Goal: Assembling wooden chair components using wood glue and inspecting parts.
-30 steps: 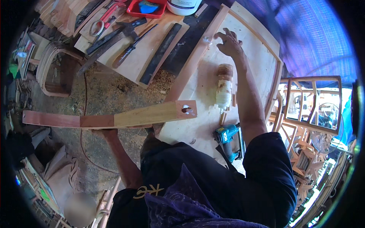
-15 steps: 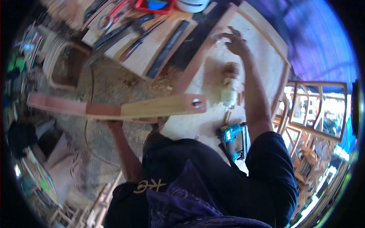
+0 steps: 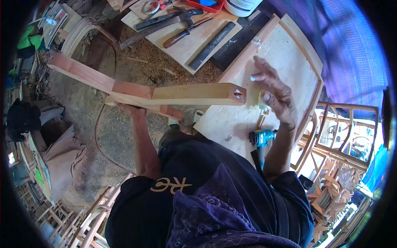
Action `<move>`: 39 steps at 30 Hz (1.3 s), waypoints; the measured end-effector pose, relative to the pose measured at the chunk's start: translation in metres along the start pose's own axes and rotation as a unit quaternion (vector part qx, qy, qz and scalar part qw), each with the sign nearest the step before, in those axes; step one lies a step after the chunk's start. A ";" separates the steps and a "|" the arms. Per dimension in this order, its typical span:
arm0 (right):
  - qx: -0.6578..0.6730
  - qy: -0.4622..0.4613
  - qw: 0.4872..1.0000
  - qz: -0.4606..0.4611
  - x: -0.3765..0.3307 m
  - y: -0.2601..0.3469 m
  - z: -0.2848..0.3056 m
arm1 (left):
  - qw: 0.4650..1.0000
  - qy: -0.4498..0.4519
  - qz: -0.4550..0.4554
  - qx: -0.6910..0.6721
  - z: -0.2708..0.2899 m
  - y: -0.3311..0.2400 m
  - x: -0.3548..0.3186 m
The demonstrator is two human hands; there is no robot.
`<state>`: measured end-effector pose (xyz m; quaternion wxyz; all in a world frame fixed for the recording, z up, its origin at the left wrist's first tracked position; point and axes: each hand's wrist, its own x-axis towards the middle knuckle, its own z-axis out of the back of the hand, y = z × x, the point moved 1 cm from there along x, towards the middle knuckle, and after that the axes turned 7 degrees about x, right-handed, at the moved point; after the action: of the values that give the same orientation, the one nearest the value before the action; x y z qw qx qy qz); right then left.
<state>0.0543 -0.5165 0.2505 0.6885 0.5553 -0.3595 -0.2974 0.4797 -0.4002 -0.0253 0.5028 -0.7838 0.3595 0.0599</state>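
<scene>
My left hand (image 3: 131, 110) is closed around the underside of a jointed wooden frame piece (image 3: 190, 94), holding it up off to the left of the worktop. The piece has a pale bar, a reddish joint block and a hole with something white in its right end. Over the plywood worktop (image 3: 231, 124), my right hand (image 3: 275, 91) has its fingers apart and grips nothing. A white spot shows at one of its fingertips. Partly hidden behind this hand stands a whitish, bottle-like thing (image 3: 262, 103). A teal nail gun (image 3: 261, 137) lies close to my right forearm.
Across the bench lie a hammer (image 3: 182, 15), a wood-handled screwdriver (image 3: 182, 35), a dark flat bar (image 3: 213, 44) and a tape roll (image 3: 151, 6). A white bucket (image 3: 242, 6) stands behind. Wooden frames (image 3: 347, 132) are at right; a hose (image 3: 99, 136) crosses the floor.
My right hand has drawn back toward me from the worktop's far left edge. The wooden piece has shifted up and right in the picture, and the whole view has moved too.
</scene>
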 end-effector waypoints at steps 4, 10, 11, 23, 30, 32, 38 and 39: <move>0.131 -0.001 0.988 -0.076 -0.020 -0.009 -0.032 | 0.999 0.016 0.041 -0.019 0.008 -0.007 0.017; 0.111 -0.012 0.990 -0.084 -0.035 -0.017 -0.051 | 1.000 0.009 0.015 -0.006 -0.003 -0.022 0.011; 0.100 -0.018 0.992 -0.082 -0.036 -0.013 -0.056 | 1.000 0.011 0.016 -0.005 0.001 -0.022 0.015; -0.426 -0.066 0.902 0.031 -0.041 0.025 -0.099 | 0.998 0.038 0.038 -0.040 0.015 -0.022 0.028; -0.507 -0.062 0.856 0.078 -0.036 0.030 -0.109 | 0.999 0.023 0.015 -0.040 0.005 -0.032 0.015; -0.545 -0.034 0.831 0.108 -0.028 0.037 -0.113 | 0.999 0.003 0.014 -0.029 0.015 -0.030 0.023; -0.427 -0.034 0.899 0.094 -0.014 0.038 -0.127 | 0.997 0.061 0.006 -0.048 0.040 -0.029 0.056; -0.426 -0.031 0.899 0.095 -0.013 0.033 -0.132 | 0.996 0.062 -0.006 -0.063 0.041 -0.030 0.056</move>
<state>0.1561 -0.4265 0.2645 0.8728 0.1620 -0.2708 -0.3723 0.5507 -0.3874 -0.0486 0.4297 -0.8179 0.3812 0.0308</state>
